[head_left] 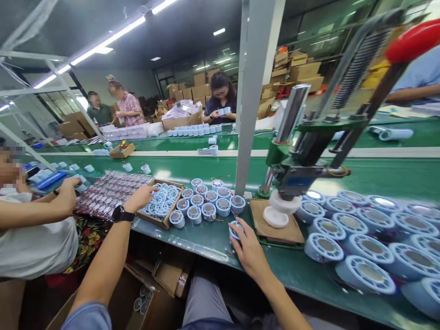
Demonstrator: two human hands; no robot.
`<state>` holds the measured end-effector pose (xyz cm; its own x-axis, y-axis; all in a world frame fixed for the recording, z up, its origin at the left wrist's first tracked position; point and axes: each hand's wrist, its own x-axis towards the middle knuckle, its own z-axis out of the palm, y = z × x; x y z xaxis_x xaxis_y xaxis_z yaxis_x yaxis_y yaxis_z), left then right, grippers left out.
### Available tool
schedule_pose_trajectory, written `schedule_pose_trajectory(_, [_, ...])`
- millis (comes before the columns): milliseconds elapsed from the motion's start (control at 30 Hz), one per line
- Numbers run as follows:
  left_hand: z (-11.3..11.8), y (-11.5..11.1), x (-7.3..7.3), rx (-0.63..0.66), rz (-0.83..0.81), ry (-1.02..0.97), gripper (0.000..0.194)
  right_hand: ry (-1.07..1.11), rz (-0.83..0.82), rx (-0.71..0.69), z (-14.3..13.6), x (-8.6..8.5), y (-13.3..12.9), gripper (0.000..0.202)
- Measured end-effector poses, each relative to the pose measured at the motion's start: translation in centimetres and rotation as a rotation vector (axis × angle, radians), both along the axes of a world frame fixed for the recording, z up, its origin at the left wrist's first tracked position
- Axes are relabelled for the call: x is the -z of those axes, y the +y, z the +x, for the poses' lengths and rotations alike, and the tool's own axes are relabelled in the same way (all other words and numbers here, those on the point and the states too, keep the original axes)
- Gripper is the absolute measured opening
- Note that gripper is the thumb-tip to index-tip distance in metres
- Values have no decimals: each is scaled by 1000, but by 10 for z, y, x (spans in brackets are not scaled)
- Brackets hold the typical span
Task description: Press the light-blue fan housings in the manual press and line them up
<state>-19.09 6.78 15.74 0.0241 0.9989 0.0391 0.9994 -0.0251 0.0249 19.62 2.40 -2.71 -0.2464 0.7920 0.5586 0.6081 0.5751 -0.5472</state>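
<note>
My left hand (140,198), with a dark watch on its wrist, reaches over the left side of a cardboard box (166,223) of light-blue plastic rings (161,201). Its fingers are bent together at the rings; whether one is between them is hidden. My right hand (252,250) has thumb and fingers around a light-blue round housing (235,230) standing near the bench's front edge. Left of that housing, several similar housings (208,211) with silvery round centres and thin wires stand in rows. A hand press (292,178) with white pads stands right of my right hand.
Many larger-looking housings (364,272) crowd the bench on the right. A sheet of patterned parts (110,192) lies left of the box. A co-worker's arm (37,211) is at far left. A grey post (245,114) rises behind the housings; the press's red handle (415,41) juts out upper right.
</note>
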Motion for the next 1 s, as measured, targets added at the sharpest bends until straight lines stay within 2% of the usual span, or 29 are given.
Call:
schedule_pose_trajectory(133, [-3, -7, 8, 6, -4, -39, 35, 2, 2, -10, 15, 3, -10, 36])
schedule_pose_trajectory(233, [-3, -6, 5, -37, 93, -59, 30, -4, -15, -16, 21, -2, -19, 35])
schedule_pose_trajectory(300, [11, -10, 5, -72, 194, -78, 36, -3, -32, -31, 27, -6, -25, 35])
schedule_pose_trajectory(367, [44, -20, 16, -77, 269, -197, 41, 9, -44, -46, 34, -10, -31, 35])
schedule_pose_trajectory(400, [68, -28, 27, -54, 268, -300, 41, 18, -46, -52, 36, -12, -34, 36])
schedule_pose_trajectory(433, [95, -37, 41, -18, 245, -430, 39, 27, -46, -56, 39, -14, -36, 36])
schedule_pose_trajectory(500, [152, -55, 74, 99, 88, -617, 30, 44, -52, -57, 42, -17, -39, 35])
schedule_pose_trajectory(567, [195, -69, 101, 107, 50, -609, 29, 54, -69, -57, 45, -19, -41, 33])
schedule_pose_trajectory(600, [208, -73, 110, 88, 48, -574, 32, 56, -80, -57, 47, -20, -42, 32])
schedule_pose_trajectory(667, [215, -75, 117, 30, 49, -480, 38, 53, -90, -63, 51, -21, -45, 33])
schedule_pose_trajectory(733, [206, -75, 113, 10, 37, -421, 40, 48, -89, -68, 56, -21, -47, 32])
schedule_pose_trajectory(800, [193, -74, 107, 147, 16, -407, 40, 47, -87, -71, 60, -21, -49, 32])
schedule_pose_trajectory(900, [187, -72, 108, 531, -76, -398, 52, 50, -95, -88, 64, -22, -50, 32])
schedule_pose_trajectory(933, [189, -70, 111, 597, -100, -386, 57, 51, -103, -98, 65, -22, -49, 32])
schedule_pose_trajectory(1000, [195, -66, 120, 576, -85, -368, 68, 56, -122, -113, 67, -22, -49, 32])
